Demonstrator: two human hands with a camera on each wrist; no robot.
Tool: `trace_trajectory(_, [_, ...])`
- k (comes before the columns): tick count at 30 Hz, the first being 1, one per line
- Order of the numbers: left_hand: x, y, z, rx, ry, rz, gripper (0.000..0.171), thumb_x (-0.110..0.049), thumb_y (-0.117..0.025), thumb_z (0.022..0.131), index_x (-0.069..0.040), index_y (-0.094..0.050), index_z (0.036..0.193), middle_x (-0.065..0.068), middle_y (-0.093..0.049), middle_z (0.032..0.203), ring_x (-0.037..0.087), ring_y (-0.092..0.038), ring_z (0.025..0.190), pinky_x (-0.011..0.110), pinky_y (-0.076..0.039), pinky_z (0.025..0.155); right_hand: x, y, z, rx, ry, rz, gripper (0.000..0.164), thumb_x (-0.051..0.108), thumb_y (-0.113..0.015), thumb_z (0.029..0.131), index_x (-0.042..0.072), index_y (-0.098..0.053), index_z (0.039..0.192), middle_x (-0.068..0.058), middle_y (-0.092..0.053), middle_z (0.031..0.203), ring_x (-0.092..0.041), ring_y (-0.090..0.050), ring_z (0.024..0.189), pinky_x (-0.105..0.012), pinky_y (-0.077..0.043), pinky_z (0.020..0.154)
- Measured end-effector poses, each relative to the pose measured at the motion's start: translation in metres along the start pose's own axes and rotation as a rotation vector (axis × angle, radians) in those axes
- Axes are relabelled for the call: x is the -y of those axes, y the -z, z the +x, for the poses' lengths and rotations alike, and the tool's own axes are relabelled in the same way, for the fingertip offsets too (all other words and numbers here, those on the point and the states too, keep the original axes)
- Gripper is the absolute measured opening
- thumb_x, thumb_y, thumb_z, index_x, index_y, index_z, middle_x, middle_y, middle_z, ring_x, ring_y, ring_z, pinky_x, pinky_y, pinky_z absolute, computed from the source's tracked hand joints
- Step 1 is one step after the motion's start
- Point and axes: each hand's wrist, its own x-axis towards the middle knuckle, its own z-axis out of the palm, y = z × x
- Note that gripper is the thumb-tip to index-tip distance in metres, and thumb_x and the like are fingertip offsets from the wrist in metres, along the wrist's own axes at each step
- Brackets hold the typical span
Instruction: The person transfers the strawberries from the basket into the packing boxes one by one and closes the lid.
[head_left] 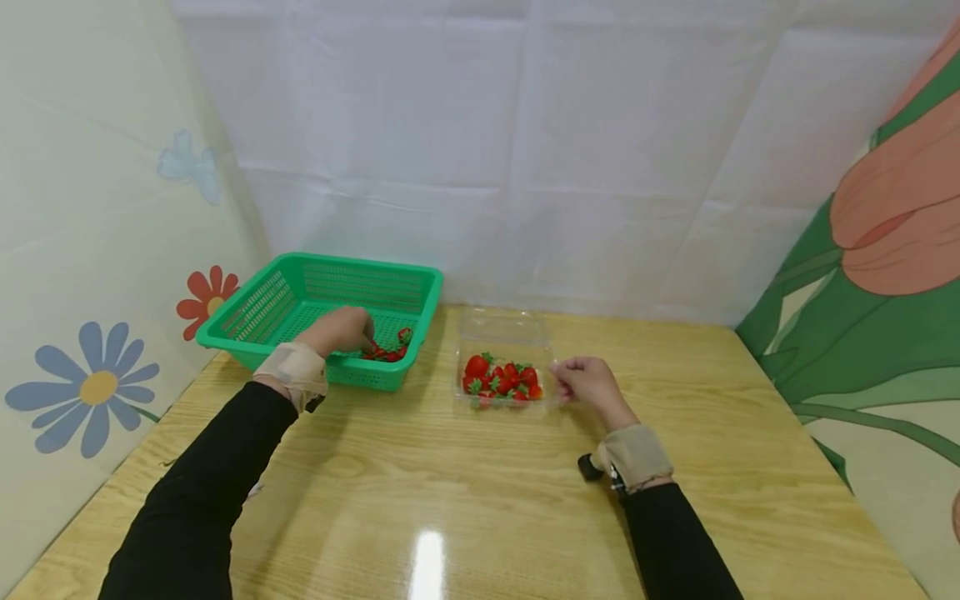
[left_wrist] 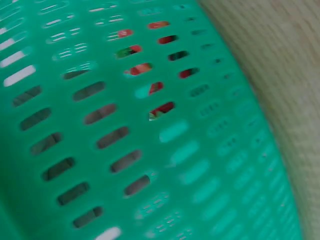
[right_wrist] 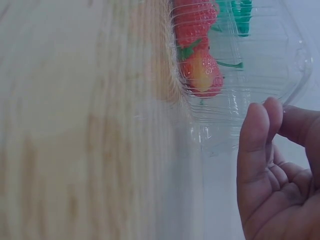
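My left hand (head_left: 341, 329) reaches down into a green plastic basket (head_left: 431, 304), its fingertips among strawberries (head_left: 388, 355) at the near right corner. Whether it grips one is hidden. The left wrist view shows the basket's slotted wall (left_wrist: 112, 145), with bits of red strawberry (left_wrist: 161, 109) through the slots. With thumb and fingers, my right hand (head_left: 588, 385) pinches the right edge of a clear plastic clamshell box (head_left: 504, 327). Its lid stands raised at the back, and several strawberries (head_left: 504, 382) lie inside. Up close, the right hand (right_wrist: 275, 170) holds the box's rim (right_wrist: 295, 90).
Both containers stand on a wooden table (head_left: 480, 475), basket left of box. A white cloth (head_left: 525, 167) hangs behind the table. Flower-printed panels flank it at left (head_left: 82, 250) and right (head_left: 885, 333).
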Motion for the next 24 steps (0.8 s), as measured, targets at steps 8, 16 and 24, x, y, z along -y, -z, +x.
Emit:
trace_trajectory(8, [0.007,-0.009,0.006,0.059,0.024,0.007,0.015,-0.015,-0.067,0.084,-0.009,-0.063,0.071,0.001,-0.055,0.067,0.015,-0.044,0.059,0.030,-0.039,0.055,0.000,-0.001,0.002,0.005,-0.006,-0.003,0.033,0.017,-0.057,0.093,-0.014,-0.055,0.102,-0.002,-0.056,0.066,-0.009,-0.055,0.058,-0.025,-0.051,0.056])
trace_trajectory(16, [0.006,-0.012,0.007,0.086,0.042,-0.006,0.039,-0.013,-0.064,0.086,-0.016,-0.039,0.056,-0.004,-0.025,0.055,0.011,-0.023,0.051,0.028,-0.028,0.052,0.000,-0.001,0.001,0.003,-0.016,-0.003,0.033,0.018,-0.057,0.093,-0.014,-0.055,0.103,-0.003,-0.057,0.067,-0.010,-0.055,0.059,-0.027,-0.052,0.057])
trace_trajectory(24, [0.006,-0.012,0.008,0.108,0.029,-0.009,0.043,-0.007,-0.059,0.087,-0.017,-0.033,0.054,-0.004,-0.019,0.055,0.011,-0.018,0.051,0.027,-0.023,0.052,0.002,0.000,0.001,0.011,-0.012,-0.013,0.032,0.017,-0.056,0.094,-0.014,-0.055,0.103,-0.003,-0.057,0.068,-0.010,-0.056,0.060,-0.026,-0.052,0.057])
